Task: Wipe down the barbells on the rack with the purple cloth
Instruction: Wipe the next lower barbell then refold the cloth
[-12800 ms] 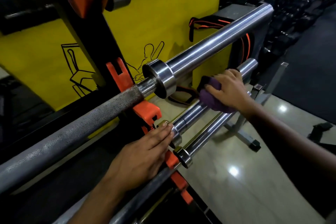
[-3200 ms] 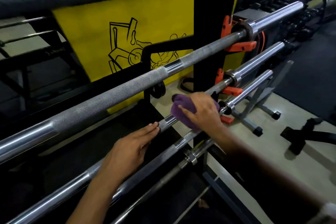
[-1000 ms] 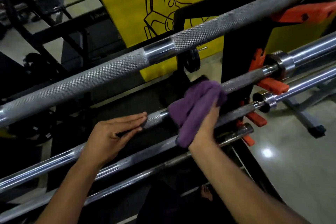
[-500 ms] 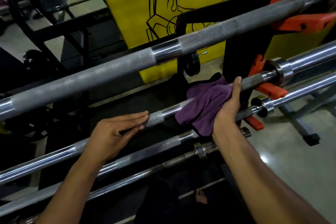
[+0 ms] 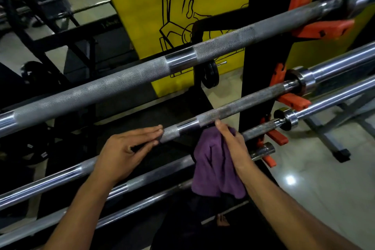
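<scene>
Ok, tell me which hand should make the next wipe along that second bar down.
Right. The right hand already holds the purple cloth, with its fingertips at the second barbell. The left hand only rests flat fingers on that bar, seemingly steadying it.

Both your bare forearms reach up from the lower edge of the view, angled toward each other. Your left hand (image 5: 123,152) lies flat, palm down, its straight fingers pointing right with the fingertips (image 5: 159,131) resting on the barbell (image 5: 233,108). Your right hand (image 5: 233,144) stands edge-up, thumb tip touching the underside of that same bar, its fingers hidden behind the purple cloth (image 5: 213,168) that it holds hanging from them.
</scene>
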Motion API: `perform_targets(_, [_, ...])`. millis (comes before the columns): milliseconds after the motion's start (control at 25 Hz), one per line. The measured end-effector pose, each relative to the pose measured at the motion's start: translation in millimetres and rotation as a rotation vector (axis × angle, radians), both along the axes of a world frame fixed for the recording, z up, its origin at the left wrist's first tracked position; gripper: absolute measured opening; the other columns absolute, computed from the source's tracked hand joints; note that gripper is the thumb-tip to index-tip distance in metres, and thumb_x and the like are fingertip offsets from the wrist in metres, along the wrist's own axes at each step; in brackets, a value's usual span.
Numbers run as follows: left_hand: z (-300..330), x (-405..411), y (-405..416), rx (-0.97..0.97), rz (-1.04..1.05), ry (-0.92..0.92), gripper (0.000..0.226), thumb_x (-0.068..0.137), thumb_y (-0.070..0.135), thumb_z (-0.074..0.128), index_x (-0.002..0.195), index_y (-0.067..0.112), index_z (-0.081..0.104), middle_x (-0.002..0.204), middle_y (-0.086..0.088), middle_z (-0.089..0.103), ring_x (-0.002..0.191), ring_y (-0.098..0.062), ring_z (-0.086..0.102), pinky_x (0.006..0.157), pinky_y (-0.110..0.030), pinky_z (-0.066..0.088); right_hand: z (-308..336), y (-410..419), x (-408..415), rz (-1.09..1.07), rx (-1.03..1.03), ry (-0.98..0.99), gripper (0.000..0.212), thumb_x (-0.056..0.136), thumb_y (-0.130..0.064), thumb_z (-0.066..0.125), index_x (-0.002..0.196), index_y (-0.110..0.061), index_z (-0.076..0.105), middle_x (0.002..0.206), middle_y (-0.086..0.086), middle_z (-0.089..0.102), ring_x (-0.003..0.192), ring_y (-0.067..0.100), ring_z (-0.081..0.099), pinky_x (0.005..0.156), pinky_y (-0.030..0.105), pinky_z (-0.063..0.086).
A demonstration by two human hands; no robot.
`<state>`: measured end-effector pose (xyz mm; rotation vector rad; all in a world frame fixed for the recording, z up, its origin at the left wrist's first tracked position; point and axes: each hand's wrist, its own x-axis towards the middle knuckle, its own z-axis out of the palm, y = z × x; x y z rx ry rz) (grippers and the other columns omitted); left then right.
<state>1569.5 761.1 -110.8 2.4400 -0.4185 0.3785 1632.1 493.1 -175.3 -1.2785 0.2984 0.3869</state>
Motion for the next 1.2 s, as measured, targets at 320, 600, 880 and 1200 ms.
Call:
perform_targets(320, [-25.0, -32.5, -147.1, -0.344, 0.011, 0.376, 0.071, 0.085, 0.056, 0.069, 0.147, 0.034, 0.043, 0.146, 0.018, 0.048, 0.133, 0.001, 0.047, 0.110, -0.022, 0.038, -2.6, -55.8, -12.7, 0.196, 0.251, -0.181, 0.052, 0.058, -0.027, 0.076, 0.103, -0.012, 0.057, 0.086, 0.002, 0.062, 0.079, 0.013, 0.061, 0.073, 0.026, 0.052])
perform_targets(600, [-46.3, -8.1, -131.0, -0.971, -0.102, 0.986, 0.043, 0.093, 0.027, 0.064, 0.136, 0.019, 0.057, 0.130, -0.002, 0.067, 0.121, -0.020, 0.063, 0.099, -0.030, 0.051, 11.5, -88.0, -12.6, 0.515, -0.014, -0.220, 0.049, 0.087, -0.008, 0.071, 0.130, -0.027, 0.056, 0.132, 0.002, 0.062, 0.119, 0.022, 0.063, 0.099, 0.045, 0.054])
perform_targets(880, [-44.9, 7.1, -122.5, -0.598, -0.125, 0.668, 0.030, 0.092, 0.010, 0.070, 0.122, 0.014, 0.069, 0.119, 0.001, 0.071, 0.112, -0.012, 0.065, 0.098, -0.029, 0.049, 27.0, -95.0, -18.1, 0.637, -0.380, -0.475, 0.056, 0.093, -0.024, 0.072, 0.139, -0.041, 0.046, 0.130, -0.016, 0.060, 0.123, 0.007, 0.059, 0.105, 0.038, 0.051])
perform_targets(1200, [-49.9, 3.0, -126.2, -0.428, 0.004, 0.322, 0.040, 0.070, 0.008, 0.087, 0.101, 0.026, 0.069, 0.130, 0.011, 0.059, 0.123, -0.010, 0.058, 0.104, -0.027, 0.046, 23.1, -100.1, -20.9, 0.725, -0.807, -0.867, 0.042, 0.095, -0.027, 0.066, 0.134, -0.038, 0.054, 0.126, -0.025, 0.049, 0.122, -0.007, 0.047, 0.104, 0.021, 0.042])
